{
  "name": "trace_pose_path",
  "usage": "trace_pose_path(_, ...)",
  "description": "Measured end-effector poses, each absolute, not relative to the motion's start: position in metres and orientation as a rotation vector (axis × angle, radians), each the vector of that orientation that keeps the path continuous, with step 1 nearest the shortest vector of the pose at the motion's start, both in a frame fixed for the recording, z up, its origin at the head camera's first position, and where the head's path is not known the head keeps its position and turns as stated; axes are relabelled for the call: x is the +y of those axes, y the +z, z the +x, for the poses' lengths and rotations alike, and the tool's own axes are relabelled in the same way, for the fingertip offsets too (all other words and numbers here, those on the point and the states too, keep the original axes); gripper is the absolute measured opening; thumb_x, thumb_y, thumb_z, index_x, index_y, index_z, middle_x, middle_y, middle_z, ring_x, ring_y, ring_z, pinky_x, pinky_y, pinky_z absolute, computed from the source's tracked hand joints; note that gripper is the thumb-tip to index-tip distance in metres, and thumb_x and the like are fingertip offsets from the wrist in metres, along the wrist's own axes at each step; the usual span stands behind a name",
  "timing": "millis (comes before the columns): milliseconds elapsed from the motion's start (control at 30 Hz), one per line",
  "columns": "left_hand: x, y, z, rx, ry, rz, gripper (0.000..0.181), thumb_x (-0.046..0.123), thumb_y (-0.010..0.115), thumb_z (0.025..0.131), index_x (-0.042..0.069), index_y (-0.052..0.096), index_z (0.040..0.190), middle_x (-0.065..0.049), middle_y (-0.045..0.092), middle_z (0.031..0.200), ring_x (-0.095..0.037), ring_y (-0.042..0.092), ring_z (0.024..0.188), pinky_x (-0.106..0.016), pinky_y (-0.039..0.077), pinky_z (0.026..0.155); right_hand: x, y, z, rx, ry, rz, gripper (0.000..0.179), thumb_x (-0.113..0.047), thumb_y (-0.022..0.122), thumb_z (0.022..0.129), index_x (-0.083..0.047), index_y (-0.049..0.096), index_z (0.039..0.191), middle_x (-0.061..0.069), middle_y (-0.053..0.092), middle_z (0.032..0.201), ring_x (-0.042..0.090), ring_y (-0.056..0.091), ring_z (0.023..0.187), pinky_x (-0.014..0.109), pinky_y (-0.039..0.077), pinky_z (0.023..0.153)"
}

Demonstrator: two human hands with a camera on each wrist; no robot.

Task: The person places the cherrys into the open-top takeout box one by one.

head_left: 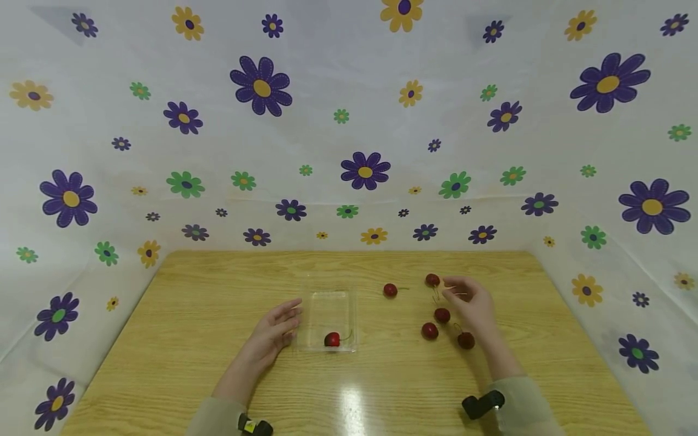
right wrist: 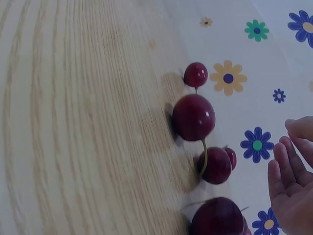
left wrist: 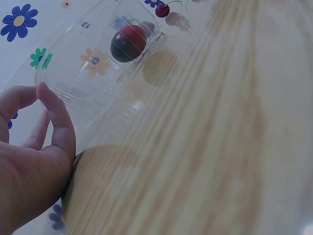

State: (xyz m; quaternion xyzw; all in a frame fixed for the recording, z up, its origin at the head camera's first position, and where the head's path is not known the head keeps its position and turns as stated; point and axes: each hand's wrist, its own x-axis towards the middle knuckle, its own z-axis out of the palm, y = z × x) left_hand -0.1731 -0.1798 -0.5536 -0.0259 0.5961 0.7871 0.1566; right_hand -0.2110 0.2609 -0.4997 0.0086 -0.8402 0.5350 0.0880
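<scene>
A clear plastic box stands left of the table's middle, with one red cherry inside at its near side. Beside the box's left wall is my left hand, its relaxed fingertips right at the edge; the left wrist view has the thumb up against the rim. My right hand is over the right of the table, fingers loosely bent near a dark red cherry and its thin stem. No fruit shows between its fingers in the right wrist view.
Around the right hand lie more cherries: one in the middle, one to its left, one below the wrist. Another cherry sits nearer the box. Flower-printed cloth walls in the wooden table at back and sides.
</scene>
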Motion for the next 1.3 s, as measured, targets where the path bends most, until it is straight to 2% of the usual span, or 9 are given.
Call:
trace_pose_path(333, -0.181, -0.553, -0.172, 1.701, 2.255, -0.054, 0.055, 0.001, 0.057, 0.107, -0.002, 0.039, 0.159, 0.003, 0.054, 0.131, -0.008, 0.055, 0.11, -0.015, 0.053, 0.078, 0.284, -0.495, -0.211, -2.512, 1.55, -0.082, 0.034, -0.008, 0.071, 0.102, 0.006, 0.067, 0.132, 0.026, 0.07, 0.131, -0.016, 0.058, 0.089, 0.005, 0.05, 0.081)
trace_pose_path(400, -0.181, -0.553, -0.172, 1.7, 2.255, -0.052, 0.055, 0.001, 0.057, 0.107, -0.003, 0.039, 0.159, 0.003, 0.054, 0.131, -0.008, 0.054, 0.11, -0.015, 0.053, 0.078, 0.288, -0.495, -0.211, -2.502, 1.544, -0.115, 0.034, -0.008, 0.071, 0.101, 0.005, 0.067, 0.132, 0.019, 0.073, 0.126, -0.016, 0.058, 0.088, 0.005, 0.05, 0.081)
trace_pose_path(500, -0.181, -0.553, -0.172, 1.698, 2.253, -0.052, 0.055, 0.001, 0.056, 0.107, -0.002, 0.039, 0.159, 0.003, 0.054, 0.131, -0.008, 0.054, 0.111, -0.015, 0.053, 0.078, 0.293, -0.493, -0.211, -2.485, 1.549, -0.149, 0.034, -0.007, 0.071, 0.101, 0.006, 0.067, 0.131, 0.001, 0.076, 0.115, -0.015, 0.059, 0.087, 0.005, 0.049, 0.081)
trace_pose_path(667, -0.181, -0.552, -0.172, 1.705, 2.25, -0.053, 0.054, 0.0, 0.056, 0.107, -0.003, 0.039, 0.159, 0.003, 0.054, 0.131, -0.008, 0.054, 0.111, -0.015, 0.053, 0.077, 0.299, -0.491, -0.21, -2.463, 1.56, -0.179, 0.034, -0.006, 0.071, 0.1, 0.007, 0.067, 0.131, -0.023, 0.069, 0.1, -0.015, 0.059, 0.087, 0.005, 0.05, 0.08)
trace_pose_path(833, -0.18, -0.552, -0.172, 1.704, 2.252, -0.049, 0.054, 0.0, 0.055, 0.108, -0.003, 0.038, 0.159, 0.003, 0.053, 0.131, -0.008, 0.054, 0.111, -0.014, 0.053, 0.077, 0.306, -0.49, -0.211, -2.477, 1.55, -0.214, 0.038, -0.011, 0.072, 0.1, 0.006, 0.066, 0.133, -0.034, 0.064, 0.095, -0.017, 0.058, 0.086, 0.006, 0.049, 0.078)
trace_pose_path(1300, -0.18, -0.552, -0.172, 1.703, 2.254, -0.049, 0.054, 0.0, 0.056, 0.107, -0.003, 0.039, 0.159, 0.004, 0.056, 0.13, -0.006, 0.056, 0.107, -0.015, 0.054, 0.077, 0.325, -0.498, -0.215, -2.462, 1.532, -0.219, 0.038, -0.012, 0.071, 0.102, 0.009, 0.065, 0.133, -0.037, 0.062, 0.094, -0.018, 0.057, 0.087, 0.002, 0.047, 0.081)
